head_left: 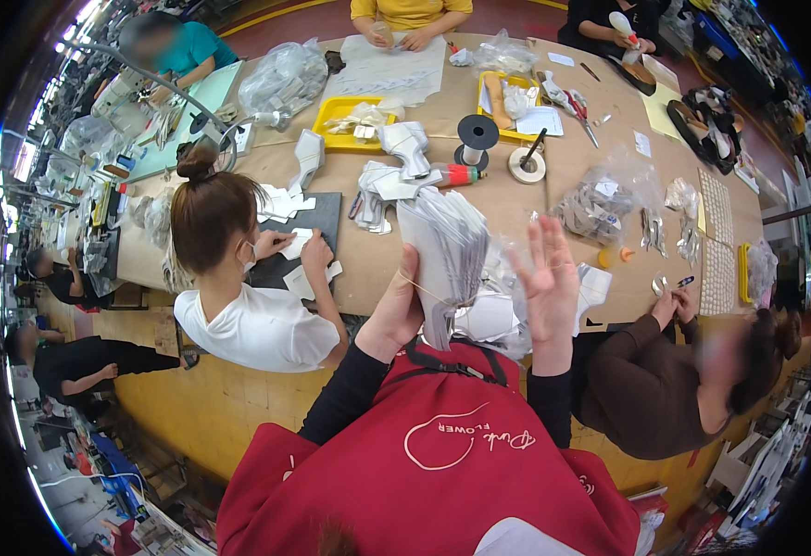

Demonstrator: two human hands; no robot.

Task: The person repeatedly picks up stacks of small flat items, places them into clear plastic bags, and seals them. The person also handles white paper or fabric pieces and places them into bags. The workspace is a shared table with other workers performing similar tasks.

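My left hand point(400, 310) is wrapped round the lower left side of a thick stack of white flat cut pieces point(447, 243), held upright in front of my apron. A thin yellowish band point(421, 285) runs across the lower part of the stack. To the right of it, my right hand point(551, 283) is raised with fingers spread and nothing in it. Below and between my hands, more white pieces point(490, 317) lie in clear plastic at the table edge. Just beyond the stack is a loose pile of white pieces point(377, 190).
A black spool point(477, 139), a tape roll point(527, 165) and yellow trays point(326, 120) stand farther back. Scissors point(586, 123) lie to their right, beyond a bag of grey pieces point(600, 199). Co-workers sit close on both sides; the left one handles white pieces on a dark board point(324, 218).
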